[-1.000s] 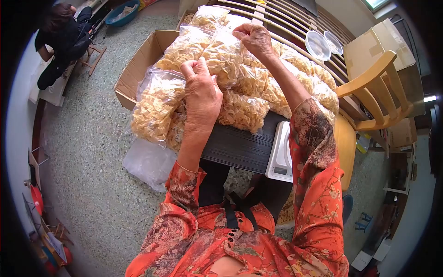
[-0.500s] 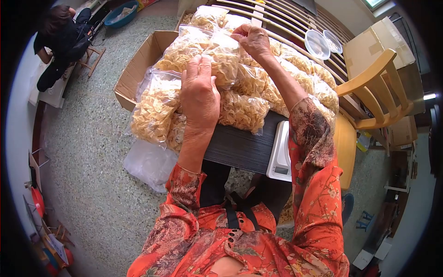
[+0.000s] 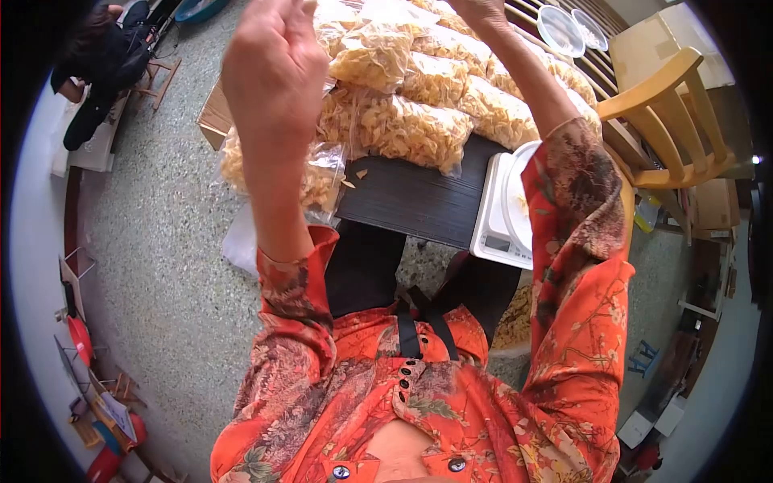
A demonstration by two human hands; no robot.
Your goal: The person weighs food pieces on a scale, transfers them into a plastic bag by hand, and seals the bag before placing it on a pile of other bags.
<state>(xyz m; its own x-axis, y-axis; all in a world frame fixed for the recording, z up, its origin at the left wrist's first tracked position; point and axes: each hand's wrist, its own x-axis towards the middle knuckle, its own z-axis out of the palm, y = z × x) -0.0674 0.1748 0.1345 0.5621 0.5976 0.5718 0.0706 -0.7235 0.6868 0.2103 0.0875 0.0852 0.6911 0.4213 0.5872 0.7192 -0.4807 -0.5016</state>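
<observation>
My left hand (image 3: 278, 76) is raised at the upper left, in front of the bags, with its fingers curled together. Its fingertips meet the top edge of the view, and what they hold, if anything, cannot be made out. Only part of my right hand (image 3: 483, 11) shows at the top edge, above the bags; its fingers are cut off. Stacked clear plastic bags of pale yellow dried flakes (image 3: 411, 129) lie below and between the hands. At the left, a smaller-looking bag of flakes (image 3: 322, 185) sits partly behind my left forearm.
A white kitchen scale (image 3: 493, 241) with a round white dish stands on the dark table (image 3: 403, 201), near loose flakes (image 3: 361, 173). A wooden chair (image 3: 668, 153), clear plastic bowls (image 3: 561, 30) and a cardboard box (image 3: 672, 44) are at right. Another person (image 3: 105, 64) sits at upper left.
Both hands have moved up away from the bags toward the top of the view, the left also leftward. The view has shifted, showing more of the scale and its dish.
</observation>
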